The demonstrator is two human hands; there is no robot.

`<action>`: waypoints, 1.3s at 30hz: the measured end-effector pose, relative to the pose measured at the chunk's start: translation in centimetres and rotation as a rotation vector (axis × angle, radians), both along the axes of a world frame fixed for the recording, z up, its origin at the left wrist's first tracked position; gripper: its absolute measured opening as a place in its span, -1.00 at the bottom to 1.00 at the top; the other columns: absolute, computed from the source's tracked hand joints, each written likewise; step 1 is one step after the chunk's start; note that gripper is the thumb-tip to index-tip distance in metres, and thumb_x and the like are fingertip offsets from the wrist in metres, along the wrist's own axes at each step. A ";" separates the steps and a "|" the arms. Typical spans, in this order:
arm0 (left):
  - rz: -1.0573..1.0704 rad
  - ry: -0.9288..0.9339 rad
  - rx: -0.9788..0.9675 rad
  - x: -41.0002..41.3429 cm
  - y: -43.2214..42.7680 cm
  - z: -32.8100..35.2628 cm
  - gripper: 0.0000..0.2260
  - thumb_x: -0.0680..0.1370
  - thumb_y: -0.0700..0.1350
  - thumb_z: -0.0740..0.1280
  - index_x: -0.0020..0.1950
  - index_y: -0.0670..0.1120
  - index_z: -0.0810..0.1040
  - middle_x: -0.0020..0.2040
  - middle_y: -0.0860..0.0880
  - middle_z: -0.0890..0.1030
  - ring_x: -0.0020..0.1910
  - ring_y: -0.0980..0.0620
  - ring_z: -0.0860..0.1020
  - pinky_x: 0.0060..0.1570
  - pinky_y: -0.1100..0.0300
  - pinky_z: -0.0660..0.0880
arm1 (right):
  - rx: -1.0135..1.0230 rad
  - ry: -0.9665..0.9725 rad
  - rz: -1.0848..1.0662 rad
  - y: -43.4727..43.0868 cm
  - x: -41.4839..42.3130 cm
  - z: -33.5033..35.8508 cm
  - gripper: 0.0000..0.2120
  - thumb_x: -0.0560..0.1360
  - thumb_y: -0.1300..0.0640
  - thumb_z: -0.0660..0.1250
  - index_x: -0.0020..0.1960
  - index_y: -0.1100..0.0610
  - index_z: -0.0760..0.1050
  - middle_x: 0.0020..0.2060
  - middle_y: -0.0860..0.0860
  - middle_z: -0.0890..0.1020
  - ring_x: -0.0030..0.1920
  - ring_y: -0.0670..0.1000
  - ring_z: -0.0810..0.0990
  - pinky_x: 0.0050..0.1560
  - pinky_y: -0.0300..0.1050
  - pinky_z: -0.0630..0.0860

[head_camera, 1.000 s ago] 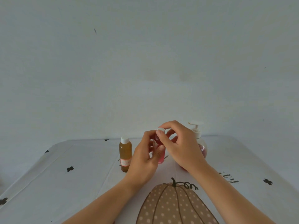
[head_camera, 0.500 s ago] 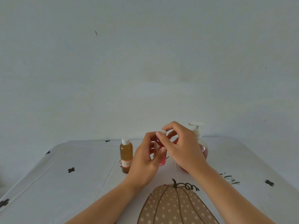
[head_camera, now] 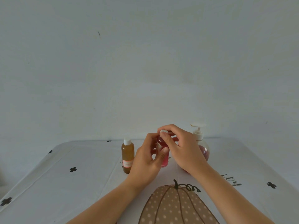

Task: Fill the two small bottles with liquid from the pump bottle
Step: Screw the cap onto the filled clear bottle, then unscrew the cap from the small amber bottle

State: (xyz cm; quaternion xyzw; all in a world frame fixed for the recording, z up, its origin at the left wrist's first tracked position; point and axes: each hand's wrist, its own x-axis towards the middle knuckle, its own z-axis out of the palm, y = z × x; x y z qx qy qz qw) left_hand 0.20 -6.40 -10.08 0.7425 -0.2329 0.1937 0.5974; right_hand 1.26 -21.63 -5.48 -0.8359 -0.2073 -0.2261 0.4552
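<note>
Hands [head_camera: 165,152] round one of two small bottles [head_camera: 164,159]

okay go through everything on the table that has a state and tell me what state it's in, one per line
Brown bottle: upright, white cap on, standing alone.
Pink bottle: upright, held by left hand.
White cap: on the pink bottle's top, pinched by right hand.
Pump bottle: upright, pump on, untouched, partly filled with pink liquid.

A capped amber small bottle [head_camera: 127,155] stood upright near the surface's far edge; a pink-filled small bottle [head_camera: 164,160] stood beside it, the round pump bottle [head_camera: 203,148] further right.
</note>
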 end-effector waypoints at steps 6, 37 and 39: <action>0.101 0.102 0.024 -0.3 -0.4 0.2 -0.77 0.62 -0.09 0.51 0.21 0.08 0.55 -0.07 0.11 0.74 -0.11 0.09 0.73 -0.06 0.22 0.65 | 0.009 0.076 -0.080 0.0 0.0 0.2 -0.89 0.66 0.13 0.41 0.12 0.01 0.70 -0.15 -0.20 0.76 -0.06 -0.28 0.70 -0.04 -0.42 0.55; 0.667 0.512 0.537 2.8 16.0 6.1 -0.79 0.57 -0.18 0.36 0.14 -0.11 0.38 0.14 -0.13 0.56 0.08 -0.16 0.57 -0.05 0.04 0.48 | -0.065 0.335 0.322 7.2 -1.2 -4.4 -0.46 0.55 -0.21 0.50 0.45 -0.33 0.38 0.18 -0.43 0.65 0.28 -0.38 0.57 0.29 -0.29 0.42; 0.654 0.520 0.603 2.9 16.1 5.8 -0.70 0.58 -0.12 0.39 0.24 -0.12 0.36 0.20 -0.14 0.54 0.12 -0.17 0.56 -0.01 0.01 0.50 | -0.048 0.318 0.325 7.3 -1.3 -4.2 -0.67 0.58 -0.10 0.50 0.31 -0.21 0.53 0.14 -0.34 0.70 0.22 -0.31 0.64 0.25 -0.25 0.48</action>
